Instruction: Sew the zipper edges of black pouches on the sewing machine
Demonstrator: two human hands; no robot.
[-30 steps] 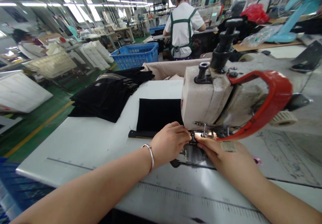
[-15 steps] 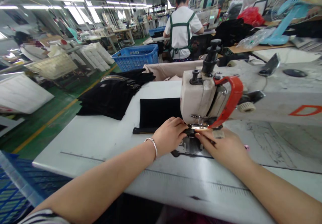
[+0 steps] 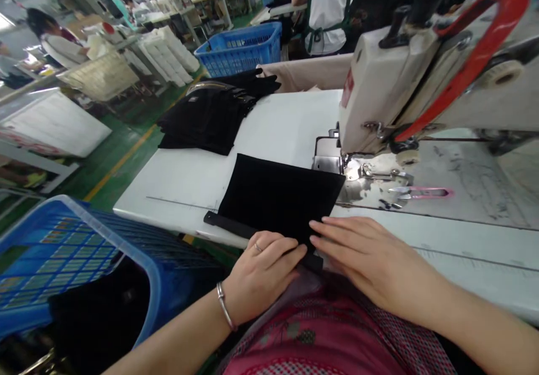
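Note:
A black fabric panel [image 3: 282, 192] lies on the white sewing table, with a stiff dark strip [image 3: 236, 224] along its near edge, by the table's front. My left hand [image 3: 263, 271], wearing a ring and a bracelet, has its fingers bent over that strip and grips it; the thumb is hidden. My right hand [image 3: 374, 257] rests at the panel's near right corner with fingers stretched out and flat. Beyond the panel stands the sewing machine [image 3: 379, 94] with a red guard. Pink-handled thread snips [image 3: 421, 193] lie on its metal bed, apart from both hands.
Stacked black fabric pieces [image 3: 210, 114] sit on the table's far left. A blue basket [image 3: 154, 285] holding black pieces stands at the lower left. Another blue basket [image 3: 240, 52] is behind the table. A person [image 3: 330, 10] in a green-strapped apron works beyond.
Both hands have come back from the needle area towards my body, bringing the black panel out from beside the machine head. My right hand's fingers are now spread flat. The view has tilted down.

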